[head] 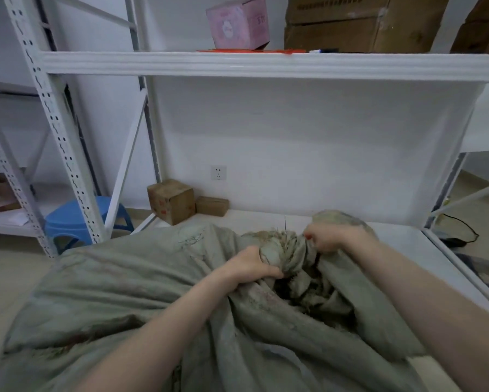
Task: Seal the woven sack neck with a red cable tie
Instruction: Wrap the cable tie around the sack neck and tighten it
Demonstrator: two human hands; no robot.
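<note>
A large grey-green woven sack (130,290) lies across the low white shelf board, filling the lower half of the view. Its frayed neck (290,251) is bunched together in the middle. My left hand (251,264) grips the gathered cloth from the left. My right hand (331,239) clutches the cloth on the right of the neck, with a tiny red spot showing at its fingertips. Red cable ties (251,51) lie flat on the upper shelf, far above both hands.
A pink box (239,22), brown cartons (362,24) and a marker (324,50) rest on the upper shelf (181,65). Two small cartons (171,200) stand by the wall. A blue stool (76,219) stands behind the left upright. A black cable (461,227) lies at right.
</note>
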